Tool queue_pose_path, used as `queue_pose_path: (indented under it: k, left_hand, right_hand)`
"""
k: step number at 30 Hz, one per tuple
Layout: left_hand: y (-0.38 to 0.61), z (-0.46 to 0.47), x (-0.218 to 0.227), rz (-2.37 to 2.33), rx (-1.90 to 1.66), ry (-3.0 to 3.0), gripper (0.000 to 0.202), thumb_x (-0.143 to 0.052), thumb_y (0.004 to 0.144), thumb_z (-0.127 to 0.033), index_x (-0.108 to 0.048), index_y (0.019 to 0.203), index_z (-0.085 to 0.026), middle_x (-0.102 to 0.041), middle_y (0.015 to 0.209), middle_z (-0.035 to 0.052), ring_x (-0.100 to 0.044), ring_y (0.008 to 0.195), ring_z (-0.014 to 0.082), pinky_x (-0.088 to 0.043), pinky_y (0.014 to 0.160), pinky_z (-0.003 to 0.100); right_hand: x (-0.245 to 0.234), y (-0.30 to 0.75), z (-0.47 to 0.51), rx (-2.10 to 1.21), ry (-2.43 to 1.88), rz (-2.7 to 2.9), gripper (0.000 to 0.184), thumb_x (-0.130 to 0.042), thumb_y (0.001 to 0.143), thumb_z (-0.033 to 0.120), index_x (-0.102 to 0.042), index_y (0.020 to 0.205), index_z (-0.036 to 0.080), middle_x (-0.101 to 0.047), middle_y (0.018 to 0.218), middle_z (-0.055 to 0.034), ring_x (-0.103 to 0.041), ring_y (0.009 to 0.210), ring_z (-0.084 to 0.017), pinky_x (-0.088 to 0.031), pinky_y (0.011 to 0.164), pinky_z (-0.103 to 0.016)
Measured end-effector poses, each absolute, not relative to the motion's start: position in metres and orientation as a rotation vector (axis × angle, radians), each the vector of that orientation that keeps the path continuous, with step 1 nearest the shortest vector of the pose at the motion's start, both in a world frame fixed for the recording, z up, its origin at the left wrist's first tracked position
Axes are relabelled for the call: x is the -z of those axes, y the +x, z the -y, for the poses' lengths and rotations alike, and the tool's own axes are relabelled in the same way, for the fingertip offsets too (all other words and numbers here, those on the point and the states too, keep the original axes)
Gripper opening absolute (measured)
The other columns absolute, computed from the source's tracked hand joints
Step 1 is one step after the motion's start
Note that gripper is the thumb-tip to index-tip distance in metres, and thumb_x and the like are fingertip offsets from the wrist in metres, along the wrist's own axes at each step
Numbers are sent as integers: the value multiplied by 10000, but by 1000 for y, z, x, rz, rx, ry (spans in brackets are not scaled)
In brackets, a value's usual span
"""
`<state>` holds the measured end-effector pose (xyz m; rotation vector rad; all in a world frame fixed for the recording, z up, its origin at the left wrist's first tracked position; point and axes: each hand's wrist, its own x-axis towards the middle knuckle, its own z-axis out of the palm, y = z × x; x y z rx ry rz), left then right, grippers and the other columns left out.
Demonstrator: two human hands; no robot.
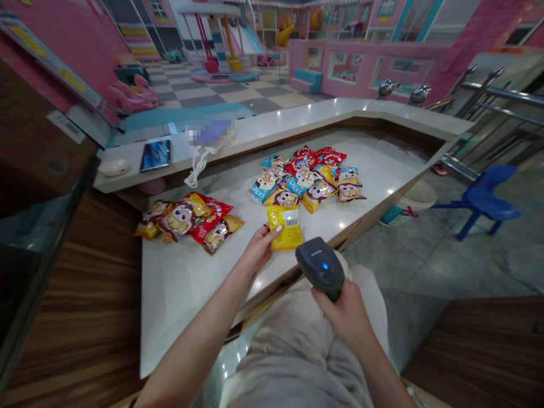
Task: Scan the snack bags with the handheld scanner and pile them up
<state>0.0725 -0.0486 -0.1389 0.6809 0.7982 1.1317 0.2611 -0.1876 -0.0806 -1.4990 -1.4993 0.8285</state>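
My left hand (262, 245) grips the left edge of a yellow snack bag (287, 228), its barcode side facing up, just over the white counter (191, 294). In my right hand (346, 303) is a dark barcode scanner (319, 266) with a lit blue light, its head close to the bag's lower right. Beyond the held bag lies a pile of snack bags (304, 177) in red, blue, white and yellow. A smaller group of yellow and red snack bags (182, 218) rests to the left of my left hand.
A raised ledge (272, 126) runs along the counter's far side, bearing a phone (155, 155), a white computer mouse (114, 167) and a white cable (198, 167). On the floor to the right are a white bucket (414, 198) and a blue chair (488, 195).
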Motion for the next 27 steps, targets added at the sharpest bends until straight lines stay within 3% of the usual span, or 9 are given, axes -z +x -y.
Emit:
queue_pose_path:
  k: [5,11,18,22,27]
  left_hand:
    - [72,48,141,-827,-1143,689,447,-867,655,-287,-684,1034,-134,-771,1024,98,-740,878,215,-574,870,335]
    - [74,50,136,-793,-1121,683,434,-848,696,-307,-675,1056,-136,-751,1109,123,-719,1020,259,-551,950,391]
    - [63,49,126,-896,-1206,788,438,-809,717,-382,-664,1057,-148,-749,1088,115,-716,992,263,-548,938,411]
    - [24,60,103,-1260,-1416,1257,502,-720,799,-430,-618,1217,-171,-705,1202,108,-667,1102,271,-521,969,414]
    - [-43,76,76,-2148,-1503,1846,496,-563,919,-333,-517,1397,-208,-573,1413,133,-531,1307,309,-382,1120,474]
  right_hand:
    - [81,262,188,-838,-1510,1509,129,-609,794,266,-679,785,157,-714,689,-32,-660,664,-219,-474,590,-258]
    - [83,261,188,-850,-1507,1492,124,-610,791,267,-672,797,159,-717,706,-37,-660,682,-221,-487,602,-263]
    - [86,265,192,-834,-1509,1498,123,-624,786,276,-666,762,164,-696,660,-22,-642,636,-207,-484,587,-260]
    - [87,269,193,-798,-1509,1503,143,-626,792,285,-690,764,160,-712,682,-26,-663,658,-214,-500,603,-257]
    - [87,268,193,-787,-1503,1520,175,-618,803,297,-714,815,151,-740,716,-37,-680,675,-224,-525,638,-268]
